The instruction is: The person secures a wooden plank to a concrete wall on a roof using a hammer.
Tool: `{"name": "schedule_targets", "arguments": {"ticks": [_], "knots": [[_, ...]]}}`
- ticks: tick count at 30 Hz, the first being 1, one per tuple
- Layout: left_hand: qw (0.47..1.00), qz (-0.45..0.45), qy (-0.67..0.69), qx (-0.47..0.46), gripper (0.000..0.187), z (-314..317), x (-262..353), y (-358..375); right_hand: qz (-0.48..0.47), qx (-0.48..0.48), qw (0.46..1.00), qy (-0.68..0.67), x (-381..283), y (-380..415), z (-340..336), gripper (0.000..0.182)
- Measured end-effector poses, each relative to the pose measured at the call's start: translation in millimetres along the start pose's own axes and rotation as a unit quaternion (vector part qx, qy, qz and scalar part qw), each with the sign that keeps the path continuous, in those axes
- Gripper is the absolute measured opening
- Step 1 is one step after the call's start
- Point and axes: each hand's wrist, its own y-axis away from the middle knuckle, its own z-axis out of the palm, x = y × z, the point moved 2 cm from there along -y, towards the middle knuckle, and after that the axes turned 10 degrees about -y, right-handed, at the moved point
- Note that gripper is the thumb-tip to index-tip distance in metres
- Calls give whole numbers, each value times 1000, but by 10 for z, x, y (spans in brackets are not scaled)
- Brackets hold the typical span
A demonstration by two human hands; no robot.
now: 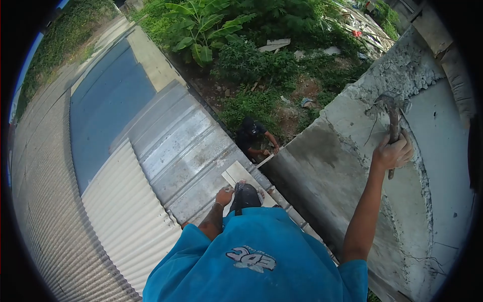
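My right hand (394, 151) is closed around the handle of a hammer (394, 121), raised at the right with its head up against the rough concrete wall (347, 146). Broken, crumbly concrete shows around the hammer head. Low in the middle, my left hand (224, 195) rests beside my knee at the edge of a pale board (233, 173) on the metal roof. Its fingers are too small and turned away to make out.
Metal roof sheets (176, 146) and corrugated panels (126, 191) slope away at the left. Below, in the gap between roof and wall, another person (250, 135) in dark clothes reaches toward a pale strip (265, 161). Plants (206, 30) and rubble lie beyond.
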Motion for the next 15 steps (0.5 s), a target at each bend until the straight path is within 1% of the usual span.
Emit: {"name": "schedule_targets", "arguments": {"ticks": [1,2,9,12,15], "knots": [[1000,-21,12,-6,53,-95,91,62,-4,0,1000,-4,-4,2,4,29],[1000,-18,8,4,53,-93,91,62,1,-2,1000,-9,-5,-3,-4,29],[1000,-12,-6,-17,53,-162,209,18,15,3,999,-43,14,-18,12,25],[999,-7,-23,-44,52,-307,317,-22,22,4,999,-48,21,-14,15,23],[998,34,-36,-37,50,-432,324,-235,33,-3,998,-52,-2,-49,-28,22]]}}
